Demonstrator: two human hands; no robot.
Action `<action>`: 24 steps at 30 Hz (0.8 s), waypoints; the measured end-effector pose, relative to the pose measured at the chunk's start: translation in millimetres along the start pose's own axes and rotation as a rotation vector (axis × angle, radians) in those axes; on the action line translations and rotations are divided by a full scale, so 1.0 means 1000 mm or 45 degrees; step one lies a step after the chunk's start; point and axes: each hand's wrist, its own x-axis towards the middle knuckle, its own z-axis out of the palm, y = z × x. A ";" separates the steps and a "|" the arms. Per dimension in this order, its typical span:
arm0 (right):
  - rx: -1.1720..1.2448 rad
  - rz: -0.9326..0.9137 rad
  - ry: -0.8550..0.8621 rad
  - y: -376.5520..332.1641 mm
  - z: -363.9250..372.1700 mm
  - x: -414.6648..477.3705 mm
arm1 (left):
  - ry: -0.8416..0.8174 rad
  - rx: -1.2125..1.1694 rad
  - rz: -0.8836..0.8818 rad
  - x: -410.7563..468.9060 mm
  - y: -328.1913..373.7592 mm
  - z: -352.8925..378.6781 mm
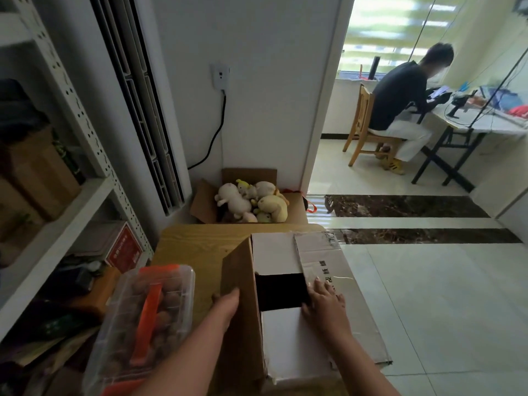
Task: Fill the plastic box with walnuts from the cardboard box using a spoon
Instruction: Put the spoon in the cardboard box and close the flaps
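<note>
The inside of the cardboard box (288, 338) is only a dark gap (280, 291) between its flaps, so its contents cannot be seen. The left hand (227, 304) lies against the standing left flap (238, 270); its fingertips are hidden, so I cannot tell if it grips. The right hand (325, 302) presses flat, fingers spread, on the right flap (337, 270). Just left of the cardboard box stands the plastic box (125, 324), probably with walnuts (171, 298) inside; its bottom edge is cut off.

Clear plastic box (183, 281) w/ orange handle, full of walnuts (171, 299), left of cardboard box (288, 341), flaps part-open.
</note>
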 end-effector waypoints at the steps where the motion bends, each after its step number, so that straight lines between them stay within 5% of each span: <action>1: -0.007 0.007 0.003 0.002 -0.002 0.001 | 0.022 -0.021 0.009 -0.004 0.003 0.000; 11: -0.061 0.206 -0.038 0.031 -0.015 0.007 | 0.426 -0.002 0.236 -0.039 0.031 0.000; 18: -0.010 0.248 -0.012 0.031 -0.017 0.013 | 0.431 -0.107 0.446 -0.061 0.068 -0.013; 20: 0.049 0.248 0.112 0.033 -0.021 0.013 | 0.391 -0.292 0.391 -0.056 0.078 -0.018; 24: 0.065 0.417 0.195 0.058 -0.027 0.017 | -0.076 -0.687 0.228 -0.059 0.083 -0.021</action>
